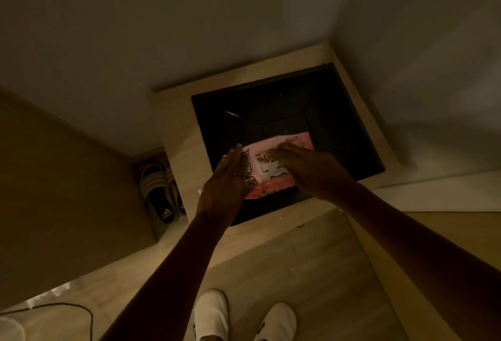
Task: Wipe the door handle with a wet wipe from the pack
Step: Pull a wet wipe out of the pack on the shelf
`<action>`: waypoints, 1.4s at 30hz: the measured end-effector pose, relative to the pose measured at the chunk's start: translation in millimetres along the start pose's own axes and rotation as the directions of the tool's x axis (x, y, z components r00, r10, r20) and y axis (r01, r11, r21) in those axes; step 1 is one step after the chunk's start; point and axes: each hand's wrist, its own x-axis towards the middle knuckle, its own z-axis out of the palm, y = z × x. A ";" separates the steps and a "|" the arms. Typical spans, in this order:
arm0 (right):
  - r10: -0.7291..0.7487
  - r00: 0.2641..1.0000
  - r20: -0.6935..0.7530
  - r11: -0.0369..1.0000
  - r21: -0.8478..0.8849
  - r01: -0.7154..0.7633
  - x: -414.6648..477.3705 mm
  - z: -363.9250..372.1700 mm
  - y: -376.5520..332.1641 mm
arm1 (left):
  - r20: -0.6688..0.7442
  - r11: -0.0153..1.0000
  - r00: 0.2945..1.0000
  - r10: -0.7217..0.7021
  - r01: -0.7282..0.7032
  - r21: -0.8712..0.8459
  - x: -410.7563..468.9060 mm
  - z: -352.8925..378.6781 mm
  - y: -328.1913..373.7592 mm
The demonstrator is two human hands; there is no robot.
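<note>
Lying flat, the fingers (pixel 291 154) of the right hand (pixel 317 171) are spread over the pink wipe pack (pixel 267 171), while its left edge is touched by the extended left hand (pixel 226 182). A black tray (pixel 339 123) on the counter (pixel 180 137) carries the pack.

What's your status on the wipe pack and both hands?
Left hand flat against pack's left edge; right hand fingers spread on top. Pink wipe pack on black tray, no wipe out. Door handle out of view.
</note>
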 end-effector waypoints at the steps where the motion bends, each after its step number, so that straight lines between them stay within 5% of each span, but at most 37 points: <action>1: 0.014 0.999 -0.040 0.999 0.039 -0.013 4.4 -4.4 1.5 | -0.005 1.000 1.000 0.008 -0.008 0.005 0.5 0.7 0.8; 6: 0.353 0.886 -0.301 0.914 0.313 -0.257 26.7 -17.8 17.8 | -0.016 0.999 1.000 0.015 -0.016 -0.038 0.1 2.1 2.8; 9: 0.477 0.836 -0.271 0.855 0.364 -0.370 21.9 -18.0 25.6 | -0.011 0.996 1.000 0.009 -0.010 -0.091 -1.2 -0.4 5.4; 15: 0.475 0.863 -0.174 0.846 0.361 -0.393 -4.4 -3.7 20.1 | -0.180 0.990 0.979 0.094 -0.111 -0.088 9.2 -19.0 19.1; 21: 0.455 0.872 -0.183 0.864 0.329 -0.382 -19.6 2.6 18.5 | -0.075 0.976 0.980 0.186 -0.193 -0.104 41.7 -27.3 28.3; 27: 0.458 0.864 -0.210 0.861 0.348 -0.371 -16.3 5.0 6.8 | 0.079 0.987 0.994 0.076 -0.063 -0.148 63.0 -32.7 31.5; 36: 0.381 0.880 -0.282 0.899 0.336 -0.282 3.6 7.3 -11.0 | 0.022 0.938 1.000 0.013 -0.005 -0.347 48.0 -49.6 11.4; 42: 0.296 0.930 -0.216 0.920 0.326 -0.217 21.2 10.2 -21.4 | 0.016 0.969 0.998 0.052 -0.047 -0.242 40.0 -50.0 -5.4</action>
